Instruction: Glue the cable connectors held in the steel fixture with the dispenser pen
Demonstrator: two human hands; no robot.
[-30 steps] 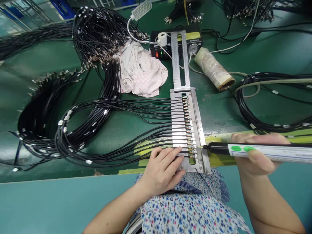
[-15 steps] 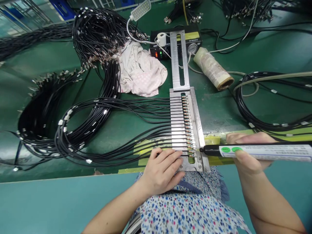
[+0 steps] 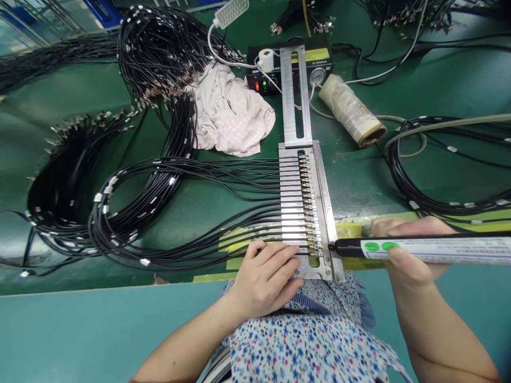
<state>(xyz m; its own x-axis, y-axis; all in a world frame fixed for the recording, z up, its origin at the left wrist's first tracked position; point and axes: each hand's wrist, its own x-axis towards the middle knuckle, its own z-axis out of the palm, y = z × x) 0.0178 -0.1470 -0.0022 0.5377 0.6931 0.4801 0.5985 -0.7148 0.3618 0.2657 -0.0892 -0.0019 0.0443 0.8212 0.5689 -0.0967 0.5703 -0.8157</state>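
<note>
A metal fixture [image 3: 290, 213] lies near the table's front edge, holding a row of black cables [image 3: 239, 234] with small metal connectors [image 3: 306, 186] along its slot. My left hand [image 3: 267, 279] rests flat on the fixture's lower left part, fingers stretched over the lowest cables. In my right hand [image 3: 413, 250] is a black syringe-like tube [image 3: 439, 249] with a white label and green stickers, held nearly level. Its thin tip points left at the lowest connectors; whether it touches one I cannot tell.
Cable bundles [image 3: 159, 48] lie at the left and a coil [image 3: 403, 175] at the right. Behind the fixture are a black control box [image 3: 255, 74] with lit lights, a pale cloth [image 3: 235, 117], a wrapped roll [image 3: 351, 109] and a small lamp [image 3: 231, 13].
The view has shifted very slightly. Both hands and the tube keep nearly the same place against the fixture.
</note>
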